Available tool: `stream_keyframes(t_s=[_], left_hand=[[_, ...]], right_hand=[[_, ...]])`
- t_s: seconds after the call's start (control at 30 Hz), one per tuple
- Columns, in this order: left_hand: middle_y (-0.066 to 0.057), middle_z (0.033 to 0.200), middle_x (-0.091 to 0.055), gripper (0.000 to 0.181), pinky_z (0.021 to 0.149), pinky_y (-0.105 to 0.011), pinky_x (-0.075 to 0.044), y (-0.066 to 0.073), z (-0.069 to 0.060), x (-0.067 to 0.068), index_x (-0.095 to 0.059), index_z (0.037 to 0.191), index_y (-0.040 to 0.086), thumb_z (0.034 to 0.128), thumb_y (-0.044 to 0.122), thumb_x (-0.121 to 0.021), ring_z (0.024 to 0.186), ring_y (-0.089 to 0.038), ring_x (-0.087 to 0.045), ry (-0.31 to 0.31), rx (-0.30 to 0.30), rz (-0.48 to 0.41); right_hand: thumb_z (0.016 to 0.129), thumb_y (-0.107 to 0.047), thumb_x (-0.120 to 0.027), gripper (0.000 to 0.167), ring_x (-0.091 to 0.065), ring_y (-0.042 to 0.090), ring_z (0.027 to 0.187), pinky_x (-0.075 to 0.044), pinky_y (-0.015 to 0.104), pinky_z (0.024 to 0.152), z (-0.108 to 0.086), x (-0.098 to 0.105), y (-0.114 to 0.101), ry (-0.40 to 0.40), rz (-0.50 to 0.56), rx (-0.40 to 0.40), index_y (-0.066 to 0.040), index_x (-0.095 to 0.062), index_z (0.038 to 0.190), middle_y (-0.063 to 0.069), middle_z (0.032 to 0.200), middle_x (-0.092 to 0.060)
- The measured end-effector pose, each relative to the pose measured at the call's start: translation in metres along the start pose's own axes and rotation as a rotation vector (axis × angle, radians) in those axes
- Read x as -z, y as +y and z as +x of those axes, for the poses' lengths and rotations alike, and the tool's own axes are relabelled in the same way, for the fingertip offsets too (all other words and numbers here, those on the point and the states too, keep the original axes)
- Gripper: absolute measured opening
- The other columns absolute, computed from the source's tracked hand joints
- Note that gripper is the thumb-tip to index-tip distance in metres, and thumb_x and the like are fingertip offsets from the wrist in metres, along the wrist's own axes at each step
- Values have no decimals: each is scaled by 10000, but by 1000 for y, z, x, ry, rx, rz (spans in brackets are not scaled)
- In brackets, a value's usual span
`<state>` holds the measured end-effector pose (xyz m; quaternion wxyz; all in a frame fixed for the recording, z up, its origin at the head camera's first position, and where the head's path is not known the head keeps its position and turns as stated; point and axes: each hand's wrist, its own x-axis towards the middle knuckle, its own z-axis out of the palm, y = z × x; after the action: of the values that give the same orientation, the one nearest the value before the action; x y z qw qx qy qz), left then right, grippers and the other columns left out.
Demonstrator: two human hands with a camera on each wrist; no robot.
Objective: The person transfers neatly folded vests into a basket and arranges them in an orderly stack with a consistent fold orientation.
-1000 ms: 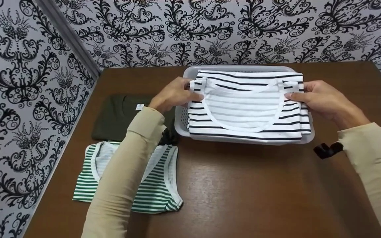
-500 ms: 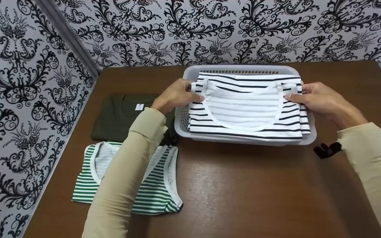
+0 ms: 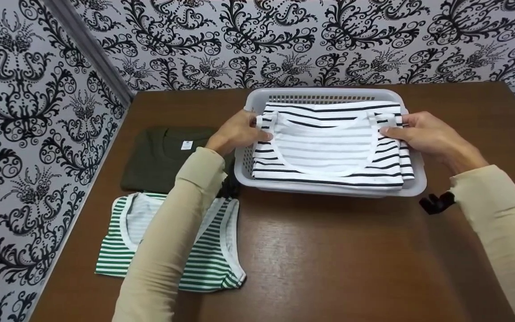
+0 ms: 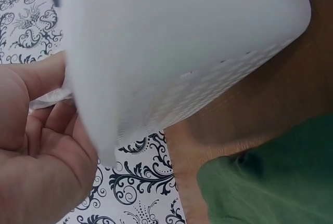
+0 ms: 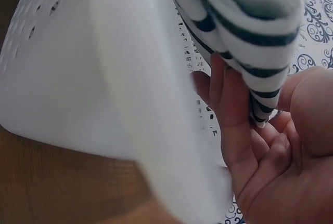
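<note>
A folded white shirt with black stripes (image 3: 324,147) lies over the opening of a light grey plastic basket (image 3: 329,188), inside its rim at the front. At the shirt's left edge my left hand (image 3: 237,132) pinches the cloth, thumb on top. My right hand (image 3: 434,136) grips the right edge the same way. In the right wrist view the striped cloth (image 5: 260,42) sits between the thumb and fingers of my right hand (image 5: 270,151), beside the basket wall. The basket (image 4: 182,31) hides most of the cloth at my left hand (image 4: 47,146) in the left wrist view.
Left of the basket a folded dark green shirt (image 3: 150,161) with a white label lies on the brown table (image 3: 329,259). In front of it is a green-and-white striped top (image 3: 208,259), partly covered by my left forearm. Patterned walls stand behind and at the left.
The black-striped shirt has moved slightly toward me and lower into the basket, showing more of the basket's back wall. Both hands keep their hold and have moved with it.
</note>
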<state>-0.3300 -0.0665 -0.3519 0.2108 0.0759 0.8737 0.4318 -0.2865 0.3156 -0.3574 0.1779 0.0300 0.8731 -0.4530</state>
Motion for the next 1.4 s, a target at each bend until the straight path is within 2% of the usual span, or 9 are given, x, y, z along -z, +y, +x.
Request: stream_keyframes(t_s=[0.17, 0.4, 0.7, 1.07, 1.17, 1.4], left_hand=[[-76, 1117, -675, 441, 919, -350, -525, -1, -1, -1, -603, 1324, 135, 898, 143, -715, 1016, -213, -647, 12, 23, 14], [-104, 1112, -662, 394, 924, -359, -519, -3, -3, 0, -623, 1244, 80, 871, 150, -728, 1004, -224, -628, 35, 35, 71], [-97, 1143, -668, 499, 937, -387, -518, -6, -4, 1, -579, 1355, 134, 877, 147, -725, 1038, -240, -635, 24, 59, 62], [-94, 1138, -631, 395, 932, -367, -515, -5, -4, -3, -621, 1241, 95, 870, 164, -736, 1046, -230, -605, 55, 76, 93], [-93, 1139, -637, 383, 940, -366, -510, -6, -4, -3, -628, 1233, 98, 871, 165, -736, 1048, -229, -605, 55, 68, 91], [-84, 1128, -627, 350, 940, -361, -507, -6, -5, -1, -634, 1198, 91, 878, 190, -733, 1038, -223, -602, 50, 60, 109]], right_hand=[[958, -474, -607, 606, -701, 114, 733, -569, 291, 670, 1, -2, 0, 11, -15, 4, 35, -556, 1284, -85, 837, -728], [947, -514, -603, 658, -700, 106, 743, -576, 301, 679, 1, -4, -5, 1, -52, -3, 19, -534, 1326, -91, 861, -719], [956, -481, -608, 628, -716, 134, 733, -588, 318, 682, 3, -7, -8, -18, -4, -10, 27, -530, 1317, -72, 852, -734], [968, -443, -605, 598, -731, 171, 757, -594, 335, 698, 4, -7, -5, -48, 26, -15, 37, -529, 1317, -40, 872, -746], [969, -442, -604, 599, -731, 180, 748, -594, 341, 692, 5, -8, -5, -42, -1, -9, 37, -540, 1323, -32, 869, -746], [942, -523, -604, 623, -715, 167, 710, -568, 311, 645, 6, -8, -5, 5, -141, 15, 10, -604, 1264, -33, 845, -735]])
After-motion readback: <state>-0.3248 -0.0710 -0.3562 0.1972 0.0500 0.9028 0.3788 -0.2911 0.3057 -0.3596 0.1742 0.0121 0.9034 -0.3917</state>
